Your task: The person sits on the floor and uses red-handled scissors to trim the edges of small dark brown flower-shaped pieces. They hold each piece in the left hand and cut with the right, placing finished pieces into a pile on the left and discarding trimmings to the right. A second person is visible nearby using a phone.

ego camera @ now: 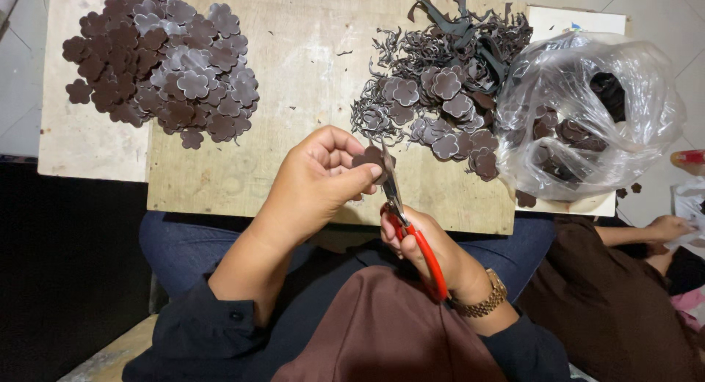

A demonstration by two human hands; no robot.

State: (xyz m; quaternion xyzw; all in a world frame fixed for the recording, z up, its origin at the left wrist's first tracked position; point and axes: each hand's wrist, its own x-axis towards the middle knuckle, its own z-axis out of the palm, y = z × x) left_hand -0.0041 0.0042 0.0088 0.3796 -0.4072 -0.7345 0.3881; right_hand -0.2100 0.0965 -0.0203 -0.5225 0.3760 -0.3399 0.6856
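Pinching a brown flower piece (369, 158) in left hand (317, 178) fingertips, steadying it for trimming. Squeezing red-handled scissors (411, 231) in right hand (426, 250) (blades nearly closed at its edge, centre frame).

Dark brown flowers (165, 62), red-handled scissors (415, 239), pale wood board (308, 73), clear bag (587, 110), gold watch (485, 300), blue jeans (172, 253).

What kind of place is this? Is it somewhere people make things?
Probably a small handcraft workshop. The left hand holds a dark brown flower-shaped cutout against red-handled scissors, with a heap of finished brown flower cutouts on the wooden board.
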